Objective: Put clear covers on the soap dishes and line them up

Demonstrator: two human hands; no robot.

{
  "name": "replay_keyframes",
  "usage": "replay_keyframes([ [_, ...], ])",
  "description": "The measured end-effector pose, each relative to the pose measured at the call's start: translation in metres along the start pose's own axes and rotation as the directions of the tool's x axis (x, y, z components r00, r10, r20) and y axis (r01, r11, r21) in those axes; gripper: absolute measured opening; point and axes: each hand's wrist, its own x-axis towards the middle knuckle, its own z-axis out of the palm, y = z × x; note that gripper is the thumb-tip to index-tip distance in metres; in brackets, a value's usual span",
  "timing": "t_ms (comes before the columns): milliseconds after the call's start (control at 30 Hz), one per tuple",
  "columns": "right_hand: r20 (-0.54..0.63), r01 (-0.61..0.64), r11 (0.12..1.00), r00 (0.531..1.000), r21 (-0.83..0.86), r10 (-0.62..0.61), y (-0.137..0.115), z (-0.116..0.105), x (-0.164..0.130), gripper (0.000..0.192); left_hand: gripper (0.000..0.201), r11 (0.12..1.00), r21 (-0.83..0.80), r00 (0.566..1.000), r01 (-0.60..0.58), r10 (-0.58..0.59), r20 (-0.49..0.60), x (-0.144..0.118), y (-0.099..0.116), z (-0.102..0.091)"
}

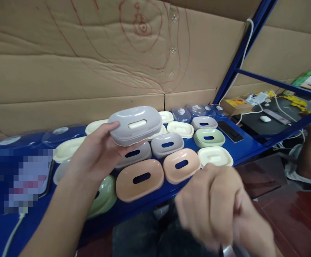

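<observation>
Logging from your head view, largest item first: a cardboard wall (91, 76) with red pen lines stands behind the blue surface (248, 146). Dishes crowd the surface, so clearance around you is tight.

Your right hand (211, 203) is blurred near the front edge, fingers curled into a fist; cannot tell what, if anything, it grips. Your left hand (99, 159) pinches the end of a grey soap dish (136, 135), thumb on the rim, fingers beneath. That dish is raised above the others, slightly tilted.

Technique: support it well under its base, since an end grip probably lets the far side dip; press lightly, as the glossy plastic may slip. Best to leave its top unobstructed, as your thumb does.

Below it, a peach soap dish (154, 178) lies nearest you; avoid knocking it. A black phone (230, 131) lies at the right. Smallest: the held dish's slot shows something cream; cannot tell whether that is an insert or a piece underneath.
</observation>
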Motion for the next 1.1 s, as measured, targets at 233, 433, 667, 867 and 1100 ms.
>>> replay_keyframes([
  [233, -0.473, -0.362, 0.859, 0.866, -0.363, 0.165, 0.061, -0.144, 0.042, 0.044, 0.056, 0.997, -0.083, 1.000, 0.002, 0.000, 0.028, 0.000, -0.002, -0.006],
  [433, -0.612, -0.708, 0.074, 0.653, -0.703, 0.446, 0.145, -0.250, 0.065, 0.023, 0.055, 0.991, -0.134, 0.999, 0.016, -0.010, 0.043, 0.006, -0.006, -0.010],
  [667, -0.685, -0.792, -0.107, 0.441, -0.601, 0.580, 0.206, -0.249, 0.065, 0.087, 0.052, 0.989, -0.145, 0.998, 0.039, -0.031, 0.054, 0.004, -0.008, -0.008],
  [867, -0.688, -0.774, -0.113, 0.475, -0.624, 0.549, 0.223, -0.247, 0.061, 0.078, 0.052, 0.987, -0.157, 0.998, 0.040, -0.033, 0.050, 0.005, -0.007, -0.009],
  [1100, -0.708, -0.766, 0.206, 0.642, -0.610, 0.292, 0.216, -0.255, 0.046, 0.083, 0.045, 0.985, -0.168, 0.998, 0.043, -0.034, 0.052, 0.005, -0.009, -0.008],
])
